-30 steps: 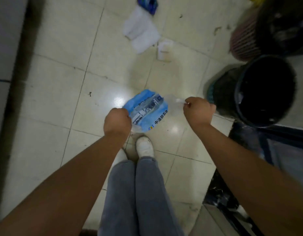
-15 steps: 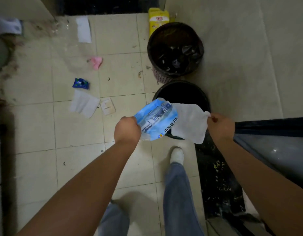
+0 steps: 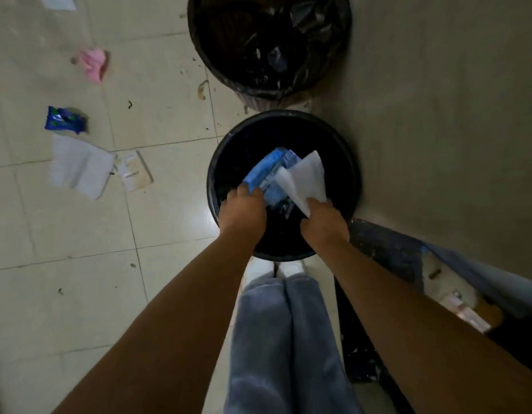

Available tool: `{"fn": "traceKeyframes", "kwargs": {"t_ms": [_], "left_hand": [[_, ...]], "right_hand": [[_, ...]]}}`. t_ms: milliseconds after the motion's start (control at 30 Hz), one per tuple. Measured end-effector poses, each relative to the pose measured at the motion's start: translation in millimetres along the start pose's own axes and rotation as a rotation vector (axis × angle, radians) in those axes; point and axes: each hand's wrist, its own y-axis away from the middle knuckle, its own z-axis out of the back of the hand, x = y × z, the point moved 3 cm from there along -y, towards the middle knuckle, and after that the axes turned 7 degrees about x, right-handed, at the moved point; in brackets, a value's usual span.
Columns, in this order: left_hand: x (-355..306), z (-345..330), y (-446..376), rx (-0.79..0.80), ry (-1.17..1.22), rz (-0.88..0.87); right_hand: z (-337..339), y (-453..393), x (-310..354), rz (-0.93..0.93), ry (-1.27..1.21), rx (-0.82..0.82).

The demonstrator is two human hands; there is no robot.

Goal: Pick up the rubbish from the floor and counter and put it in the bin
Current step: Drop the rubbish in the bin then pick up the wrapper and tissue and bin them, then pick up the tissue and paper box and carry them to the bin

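Observation:
Both my hands are over the mouth of the near black bin (image 3: 345, 162). My left hand (image 3: 242, 209) grips a blue printed plastic wrapper (image 3: 263, 171), held just inside the rim. My right hand (image 3: 323, 218) pinches a white tissue (image 3: 305, 179) by its lower corner, next to the wrapper. On the tiled floor to the left lie a pink crumpled scrap (image 3: 93, 64), a small blue packet (image 3: 64, 119), a white tissue sheet (image 3: 79, 167) and a small pale card (image 3: 134, 171).
A second bin (image 3: 199, 55) lined with a black bag stands just beyond the near one. A plain wall runs along the right. A dark marble counter base (image 3: 378, 243) and a shelf with items sit at lower right. My legs and white shoes are below the bin.
I have stepped up to the near bin. Both hands moved forward and down, bringing the wrapper and the tissue from in front of the bin to over its opening.

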Motion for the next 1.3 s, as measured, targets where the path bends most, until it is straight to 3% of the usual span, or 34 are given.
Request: {"fn": "traceKeyframes", "kwargs": {"t_ms": [67,200,400,633,733,933,1167,1300], "left_hand": [[6,-6,0,-0.016,-0.131,-0.079],[30,10,28,-0.038,-0.262,-0.120],[104,88,89,-0.095,-0.217,0.063],[267,164,112,-0.129,-0.202,0.268],[342,192,92,-0.104,-0.215,0.281],[456,239,18,-0.167,-0.248,0.116],[523,175,-73,0.052,-0.156,0.149],[538,125,-140,0.100,-0.156,0.198]], "right_hand": [[-8,-3,2,0.040,0.125,0.042],[-1,18,21,0.149,0.238,-0.023],[37,73,119,0.295,0.248,-0.088],[35,79,282,0.453,0.224,-0.128],[17,55,342,0.383,0.287,-0.107],[-37,10,421,0.148,0.289,-0.059],[-112,-67,451,-0.004,0.239,0.028],[-159,-140,454,-0.066,0.284,0.065]]}}
